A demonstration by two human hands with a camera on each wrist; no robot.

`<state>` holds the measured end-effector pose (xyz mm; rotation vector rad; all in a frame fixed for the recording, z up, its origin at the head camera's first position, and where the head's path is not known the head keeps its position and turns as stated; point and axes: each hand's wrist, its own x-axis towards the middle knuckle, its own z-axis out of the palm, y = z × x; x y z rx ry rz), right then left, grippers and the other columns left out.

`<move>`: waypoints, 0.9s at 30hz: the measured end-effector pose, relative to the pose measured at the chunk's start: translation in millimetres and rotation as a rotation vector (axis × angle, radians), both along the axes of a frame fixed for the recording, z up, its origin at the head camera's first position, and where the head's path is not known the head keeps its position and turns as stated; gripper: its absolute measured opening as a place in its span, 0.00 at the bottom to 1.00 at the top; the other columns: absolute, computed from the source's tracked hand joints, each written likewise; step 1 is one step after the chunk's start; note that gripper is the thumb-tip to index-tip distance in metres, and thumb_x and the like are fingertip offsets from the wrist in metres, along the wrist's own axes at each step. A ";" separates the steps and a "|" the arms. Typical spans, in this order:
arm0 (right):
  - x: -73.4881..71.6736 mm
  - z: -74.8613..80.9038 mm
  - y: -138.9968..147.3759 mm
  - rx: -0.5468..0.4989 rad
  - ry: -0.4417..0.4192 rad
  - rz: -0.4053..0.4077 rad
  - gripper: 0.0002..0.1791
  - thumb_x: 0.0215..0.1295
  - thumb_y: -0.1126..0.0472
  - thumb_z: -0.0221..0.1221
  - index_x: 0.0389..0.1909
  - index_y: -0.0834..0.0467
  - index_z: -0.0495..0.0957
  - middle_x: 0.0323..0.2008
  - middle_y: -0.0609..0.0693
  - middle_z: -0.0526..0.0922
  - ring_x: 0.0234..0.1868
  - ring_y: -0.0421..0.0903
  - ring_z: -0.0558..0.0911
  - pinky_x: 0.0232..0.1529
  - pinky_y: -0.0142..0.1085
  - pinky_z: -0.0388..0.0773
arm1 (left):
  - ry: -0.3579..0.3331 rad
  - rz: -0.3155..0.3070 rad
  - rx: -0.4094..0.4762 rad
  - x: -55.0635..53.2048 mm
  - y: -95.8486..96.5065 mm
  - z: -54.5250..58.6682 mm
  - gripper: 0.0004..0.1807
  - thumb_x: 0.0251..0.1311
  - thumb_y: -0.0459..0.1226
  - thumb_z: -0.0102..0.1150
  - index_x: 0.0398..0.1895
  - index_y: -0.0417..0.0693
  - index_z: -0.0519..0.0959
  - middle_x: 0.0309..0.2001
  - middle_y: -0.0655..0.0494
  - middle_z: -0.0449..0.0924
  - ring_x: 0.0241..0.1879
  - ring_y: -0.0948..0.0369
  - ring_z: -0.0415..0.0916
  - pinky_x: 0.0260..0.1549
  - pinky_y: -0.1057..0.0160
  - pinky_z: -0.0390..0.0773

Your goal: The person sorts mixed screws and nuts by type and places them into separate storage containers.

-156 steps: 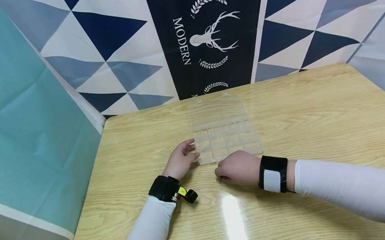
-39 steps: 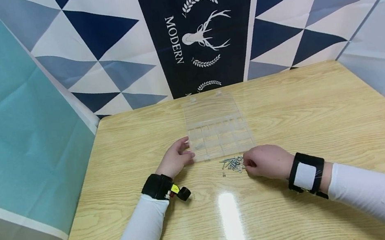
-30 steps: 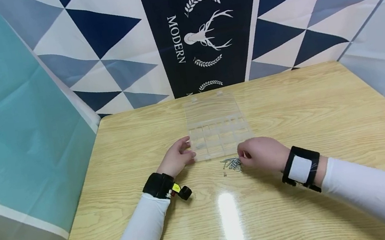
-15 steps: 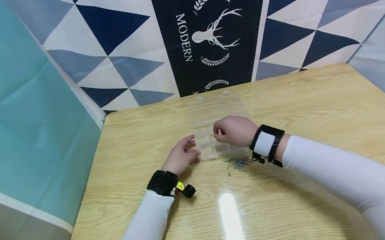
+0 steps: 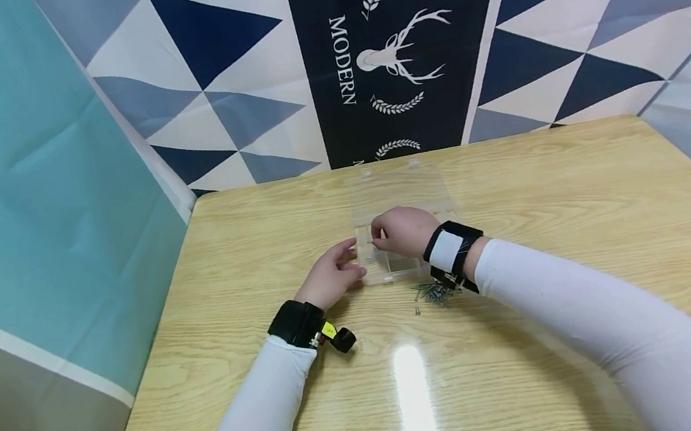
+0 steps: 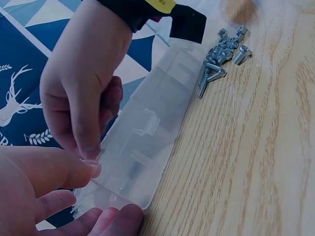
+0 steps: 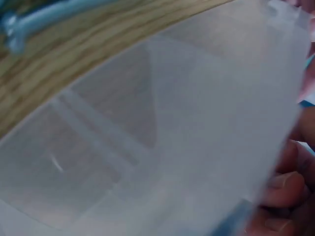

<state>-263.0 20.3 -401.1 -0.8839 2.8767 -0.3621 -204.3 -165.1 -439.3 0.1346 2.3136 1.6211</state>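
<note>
A clear plastic compartment box point(image 5: 403, 264) lies with its lid point(image 5: 397, 191) folded back. My left hand point(image 5: 328, 278) holds its left end, one digit over the rim and other fingers against the side in the left wrist view. Above the left compartments, my right hand point(image 5: 407, 231) pinches a tiny thin piece, perhaps a screw; its kind is hard to tell. Its fingertips point(image 6: 89, 149) come close to the left hand's at the rim. Small metal pieces point(image 6: 130, 174) show dimly through the box wall. The right wrist view is blurred.
A pile of metal screws and nuts point(image 6: 221, 54) lies on the wooden table point(image 5: 245, 260) in front of the box. One small screw point(image 5: 417, 311) sits apart, nearer the person. A patterned backdrop point(image 5: 231, 76) stands behind the table.
From the pile, my right hand has moved up and left over the box with a tiny piece in its fingertips. The left hand keeps its place at the box's left end.
</note>
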 end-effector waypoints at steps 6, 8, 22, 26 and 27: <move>-2.5 -10.4 3.3 -0.013 -0.004 0.000 0.08 0.67 0.55 0.60 0.34 0.53 0.84 0.24 0.46 0.82 0.21 0.42 0.74 0.20 0.33 0.69 | 0.009 -0.006 -0.015 0.9 0.2 -0.5 0.34 0.65 0.32 0.58 0.73 0.47 0.59 0.65 0.45 0.67 0.50 0.59 0.73 0.45 0.61 0.83; -2.9 -11.6 3.5 -0.021 -0.001 0.002 0.08 0.67 0.55 0.60 0.34 0.54 0.84 0.24 0.46 0.82 0.21 0.42 0.74 0.21 0.34 0.70 | 0.004 -0.010 -0.017 6.1 1.7 9.6 0.34 0.65 0.31 0.57 0.74 0.45 0.58 0.65 0.43 0.66 0.51 0.57 0.73 0.47 0.58 0.82; 3.3 -12.8 17.9 -0.159 -0.024 0.021 0.07 0.68 0.56 0.59 0.34 0.53 0.83 0.22 0.46 0.79 0.20 0.42 0.72 0.19 0.34 0.68 | 0.017 -0.013 -0.037 -0.2 2.4 0.7 0.34 0.66 0.32 0.57 0.74 0.46 0.58 0.65 0.45 0.67 0.49 0.59 0.74 0.45 0.61 0.83; 10.4 -12.8 26.6 -0.195 -0.018 0.036 0.07 0.68 0.56 0.58 0.35 0.53 0.82 0.20 0.46 0.75 0.19 0.42 0.70 0.18 0.33 0.65 | 0.011 -0.014 -0.025 -0.1 1.9 0.0 0.34 0.66 0.31 0.57 0.74 0.46 0.58 0.65 0.44 0.66 0.49 0.58 0.74 0.46 0.60 0.83; 12.1 -12.8 28.7 -0.199 -0.013 0.040 0.07 0.69 0.56 0.57 0.35 0.53 0.82 0.20 0.46 0.75 0.19 0.42 0.70 0.18 0.33 0.65 | 0.009 -0.013 -0.018 -0.2 1.6 -0.4 0.34 0.66 0.31 0.57 0.74 0.46 0.58 0.65 0.44 0.66 0.50 0.58 0.74 0.46 0.59 0.83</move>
